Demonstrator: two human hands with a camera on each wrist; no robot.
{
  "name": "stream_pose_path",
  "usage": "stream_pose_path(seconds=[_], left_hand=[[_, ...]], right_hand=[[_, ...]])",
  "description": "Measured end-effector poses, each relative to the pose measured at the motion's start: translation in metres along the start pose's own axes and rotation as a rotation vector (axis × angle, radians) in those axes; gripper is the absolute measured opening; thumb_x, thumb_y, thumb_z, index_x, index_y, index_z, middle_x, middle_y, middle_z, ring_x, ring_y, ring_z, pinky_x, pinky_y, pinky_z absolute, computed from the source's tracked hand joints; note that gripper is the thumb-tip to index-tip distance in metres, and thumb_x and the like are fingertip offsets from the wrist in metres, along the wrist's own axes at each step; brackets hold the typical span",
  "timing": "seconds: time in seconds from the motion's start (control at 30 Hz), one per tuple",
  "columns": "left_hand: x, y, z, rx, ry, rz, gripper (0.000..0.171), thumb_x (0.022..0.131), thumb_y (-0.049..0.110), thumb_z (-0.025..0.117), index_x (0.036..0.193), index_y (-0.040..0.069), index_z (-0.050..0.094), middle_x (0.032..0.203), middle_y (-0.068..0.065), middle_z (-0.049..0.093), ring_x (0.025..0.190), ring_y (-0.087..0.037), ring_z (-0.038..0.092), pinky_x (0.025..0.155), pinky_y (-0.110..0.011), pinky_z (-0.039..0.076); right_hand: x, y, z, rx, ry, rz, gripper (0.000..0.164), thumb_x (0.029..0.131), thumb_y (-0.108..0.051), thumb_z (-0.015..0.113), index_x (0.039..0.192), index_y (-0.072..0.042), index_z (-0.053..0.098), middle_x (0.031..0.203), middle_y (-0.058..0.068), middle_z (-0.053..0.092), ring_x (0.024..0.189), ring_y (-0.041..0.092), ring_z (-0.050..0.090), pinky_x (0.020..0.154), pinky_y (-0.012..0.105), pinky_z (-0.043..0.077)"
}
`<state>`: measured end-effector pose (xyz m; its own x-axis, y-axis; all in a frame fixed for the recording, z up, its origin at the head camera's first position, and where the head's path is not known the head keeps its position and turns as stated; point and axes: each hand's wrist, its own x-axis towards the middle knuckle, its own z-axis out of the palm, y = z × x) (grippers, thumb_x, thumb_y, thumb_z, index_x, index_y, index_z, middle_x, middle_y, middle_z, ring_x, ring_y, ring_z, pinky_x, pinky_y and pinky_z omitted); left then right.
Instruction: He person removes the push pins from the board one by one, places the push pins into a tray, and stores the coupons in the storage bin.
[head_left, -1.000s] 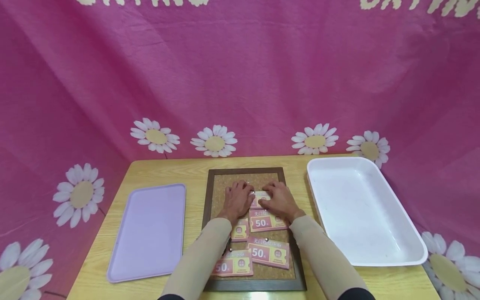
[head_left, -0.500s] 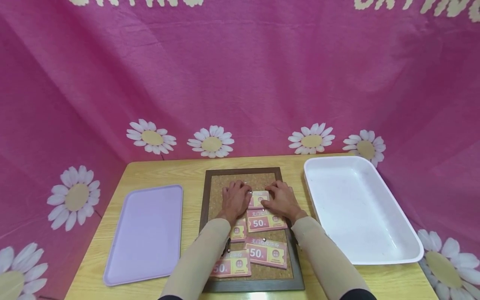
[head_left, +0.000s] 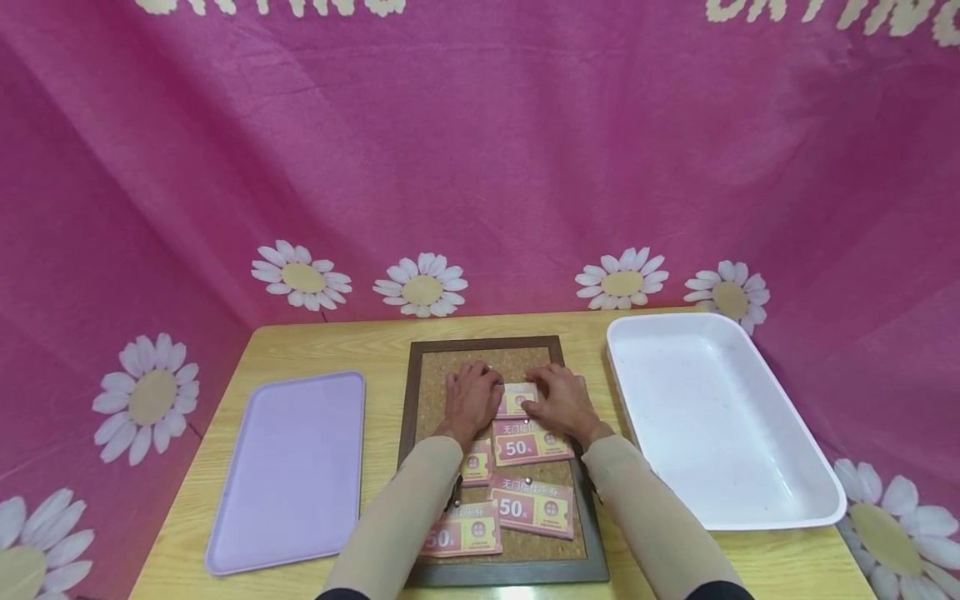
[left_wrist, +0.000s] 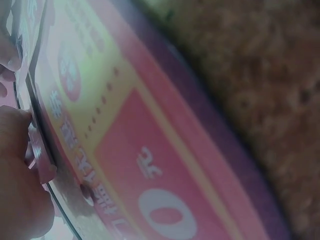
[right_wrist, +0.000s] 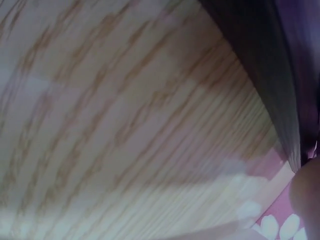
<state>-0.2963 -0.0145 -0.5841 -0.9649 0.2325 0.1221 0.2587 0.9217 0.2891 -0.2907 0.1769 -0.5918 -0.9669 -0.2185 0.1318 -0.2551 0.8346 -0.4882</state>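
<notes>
Several pink-and-yellow coupons marked 50 lie on a framed cork board point(head_left: 543, 546), with small push pins point(head_left: 528, 481) at their top edges. My left hand point(head_left: 472, 400) reaches over the left half of the farthest coupon point(head_left: 516, 400), its curled fingertips closed at the pin in that coupon's top edge and mostly covering it. My right hand point(head_left: 562, 402) pinches the same coupon's right side, thumb on its face. In the left wrist view, part of my left hand point(left_wrist: 20, 185) shows beyond a nearer coupon point(left_wrist: 125, 160). The right wrist view shows mostly wood grain.
A lilac tray point(head_left: 292, 475) lies left of the board on the wooden table point(head_left: 382, 337). To the right stands a deep white tray point(head_left: 720, 425). Pink cloth point(head_left: 480, 167) printed with daisies hangs behind and at the sides.
The head view has shifted slightly, moving the whole scene a little leftward. Both hands stay on the farthest coupon, and the pin at my left fingertips has become harder to see.
</notes>
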Motion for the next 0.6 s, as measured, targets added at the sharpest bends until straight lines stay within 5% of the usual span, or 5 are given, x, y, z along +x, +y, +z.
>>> stream_pose_path(seconds=[0.33,0.6], left_hand=[[0.0000,-0.0009,0.0039,0.032,0.026,0.024,0.022,0.098,0.034,0.052,0.107,0.025,0.070,0.115,0.003,0.058,0.109,-0.018,0.050,0.088,-0.041,0.035],[-0.0007,-0.0010,0.0048,0.028,0.029,0.026,0.022,0.099,0.034,0.052,0.107,0.024,0.070,0.114,0.003,0.057,0.110,-0.019,0.050,0.088,-0.041,0.034]], right_hand=[[0.0004,-0.0056,0.0005,0.023,-0.002,0.020,0.050,0.076,-0.039,0.078,0.120,-0.021,0.065,0.105,0.000,0.065,0.090,0.018,0.058,0.079,0.040,0.031],[0.0015,-0.0086,0.0005,0.024,-0.023,0.054,0.039,0.079,-0.038,0.074,0.112,-0.018,0.068,0.110,0.001,0.066,0.098,0.019,0.059,0.079,0.039,0.031]])
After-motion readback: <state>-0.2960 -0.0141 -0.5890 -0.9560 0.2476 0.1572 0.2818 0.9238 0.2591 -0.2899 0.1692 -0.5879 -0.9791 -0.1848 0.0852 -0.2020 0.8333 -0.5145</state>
